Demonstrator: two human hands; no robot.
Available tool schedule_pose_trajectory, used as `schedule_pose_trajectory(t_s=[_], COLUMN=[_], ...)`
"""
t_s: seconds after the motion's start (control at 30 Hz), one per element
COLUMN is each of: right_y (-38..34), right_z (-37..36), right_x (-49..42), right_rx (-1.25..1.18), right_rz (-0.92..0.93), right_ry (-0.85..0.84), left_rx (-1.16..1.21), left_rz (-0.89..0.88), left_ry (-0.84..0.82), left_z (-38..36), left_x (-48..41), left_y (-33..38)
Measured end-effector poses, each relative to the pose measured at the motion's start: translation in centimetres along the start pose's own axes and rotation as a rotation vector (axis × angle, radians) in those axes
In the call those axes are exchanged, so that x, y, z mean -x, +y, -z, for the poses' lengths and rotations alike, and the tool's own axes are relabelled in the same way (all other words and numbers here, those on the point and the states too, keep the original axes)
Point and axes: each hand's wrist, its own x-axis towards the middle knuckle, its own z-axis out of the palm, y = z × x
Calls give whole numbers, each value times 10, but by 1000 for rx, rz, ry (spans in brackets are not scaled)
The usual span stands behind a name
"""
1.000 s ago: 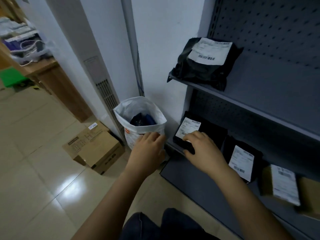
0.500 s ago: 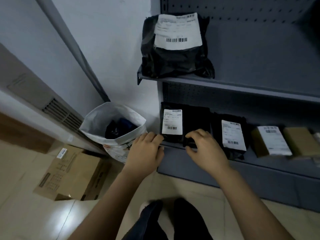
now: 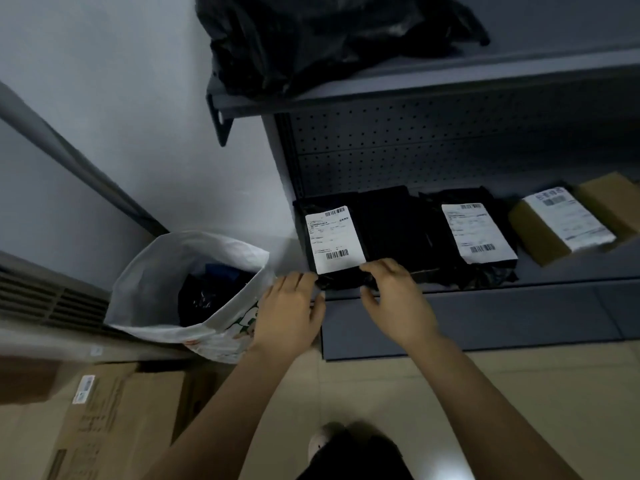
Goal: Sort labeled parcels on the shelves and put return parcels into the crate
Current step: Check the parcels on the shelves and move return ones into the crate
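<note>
grey shelf [image 3: 519, 287] by pale wall [image 3: 121, 98]; left hand [image 3: 289, 311] and right hand [image 3: 398, 303] fingers [image 3: 377, 268] apparently curled round black parcel [image 3: 381, 233]

glossy black plastic parcel [image 3: 363, 237], matt perforated metal shelf [image 3: 450, 147], glossy floor tiles [image 3: 485, 393]

top parcel [image 3: 329, 39]: cut by top edge | front parcel [image 3: 346, 237]: label text unreadable
</note>
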Motion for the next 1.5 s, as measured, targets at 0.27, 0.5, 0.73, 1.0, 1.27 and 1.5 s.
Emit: schedule_pose_trajectory(t_s=[0.27,0.5,0.73,1.0,1.27,1.5], right_y=[26,32,27,33,33,30], right_z=[-77,-95,-94,-97,-89,-83], right_x=[-48,-42,-33,-59,-51,-52], right_rx=[-27,-79,-221,-371,-571,-743], right_rz=[-128,-157,-145,-333,-267,-195], right_ry=[61,111,166,26,92,190], left_rx=[276,557,714,873,1025,1093], left_rz=[156,252,389,442,361,336], left_ry=[-36,-33,90,20,147,262], left_z=[-76,-108,-101,-103,-94,-77], left_x=[-33,-33,-20,-43,-35,-36], left_y=[-19,-23,-36,-40,-32,-23])
